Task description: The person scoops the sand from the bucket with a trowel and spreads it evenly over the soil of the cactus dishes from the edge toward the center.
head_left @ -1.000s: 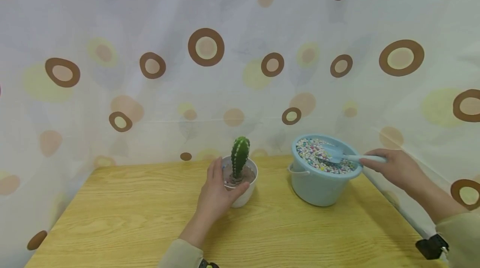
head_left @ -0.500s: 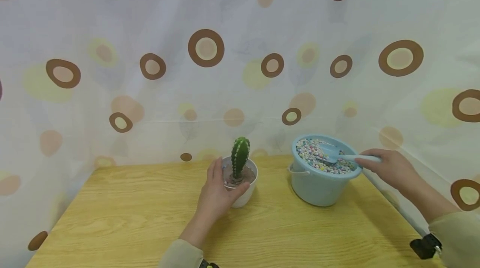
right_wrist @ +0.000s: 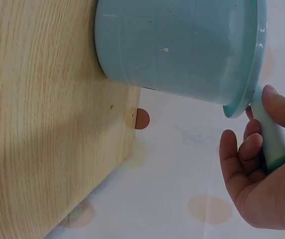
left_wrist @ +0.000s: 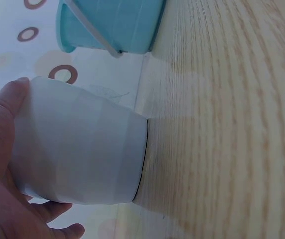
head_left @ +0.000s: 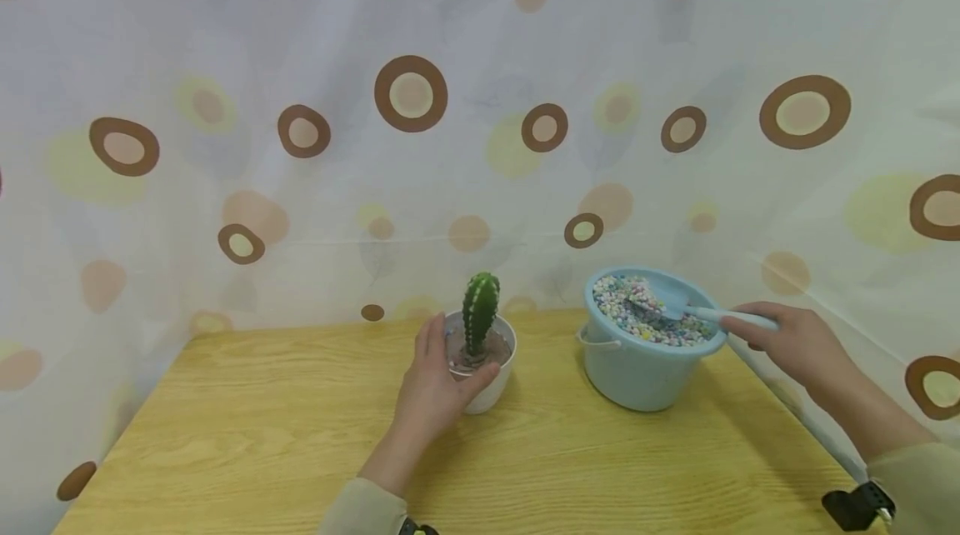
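On the wooden worktop, the left hand is cupping the white ceramic cactus pot, fingers curled round its wall, steadying it. Right hand fingers are clamping the pale-blue plastic scoop, its blade lying in the light-blue bucket of coloured pebbles.

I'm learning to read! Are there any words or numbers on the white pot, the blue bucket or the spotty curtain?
No words, numbers or labels can be read in any view.
White pot: plain.
Blue bucket: plain.
Scoop: plain.
Curtain: only brown and yellow circles.
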`<state>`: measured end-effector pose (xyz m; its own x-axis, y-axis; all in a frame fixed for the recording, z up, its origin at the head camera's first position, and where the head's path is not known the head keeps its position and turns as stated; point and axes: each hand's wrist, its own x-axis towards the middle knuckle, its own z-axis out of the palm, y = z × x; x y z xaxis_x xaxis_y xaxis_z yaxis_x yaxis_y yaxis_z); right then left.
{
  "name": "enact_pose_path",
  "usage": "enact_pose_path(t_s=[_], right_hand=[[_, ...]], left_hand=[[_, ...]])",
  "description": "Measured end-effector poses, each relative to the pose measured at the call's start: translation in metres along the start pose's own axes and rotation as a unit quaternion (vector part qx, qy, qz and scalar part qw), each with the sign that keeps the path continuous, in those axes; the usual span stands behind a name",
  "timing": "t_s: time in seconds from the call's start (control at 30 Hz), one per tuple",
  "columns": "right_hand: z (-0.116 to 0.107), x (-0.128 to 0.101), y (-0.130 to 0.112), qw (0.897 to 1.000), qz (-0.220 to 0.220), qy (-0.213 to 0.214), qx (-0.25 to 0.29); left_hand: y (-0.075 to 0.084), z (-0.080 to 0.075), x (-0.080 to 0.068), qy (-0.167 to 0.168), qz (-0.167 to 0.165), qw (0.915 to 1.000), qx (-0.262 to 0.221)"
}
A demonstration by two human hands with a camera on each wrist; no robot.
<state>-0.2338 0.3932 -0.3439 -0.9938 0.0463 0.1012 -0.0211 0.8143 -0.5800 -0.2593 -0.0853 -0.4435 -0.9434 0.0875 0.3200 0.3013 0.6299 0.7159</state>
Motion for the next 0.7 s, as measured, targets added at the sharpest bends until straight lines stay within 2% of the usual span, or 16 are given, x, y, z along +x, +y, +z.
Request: enact_pose_path(t_s=[0.23, 0.7], right_hand=[[0.0024, -0.0040, 0.0035, 0.999, 0.008, -0.007, 0.038], [-0.0006, -0.0101, -0.0042, 0.999, 0.022, -0.009, 0.036]], left_hand=[[-0.0006, 0.0010, 0.0007, 0.000, -0.003, 1.0000, 0.003], [-0.0009, 0.0004, 0.0004, -0.001, -0.004, 1.0000, 0.000]])
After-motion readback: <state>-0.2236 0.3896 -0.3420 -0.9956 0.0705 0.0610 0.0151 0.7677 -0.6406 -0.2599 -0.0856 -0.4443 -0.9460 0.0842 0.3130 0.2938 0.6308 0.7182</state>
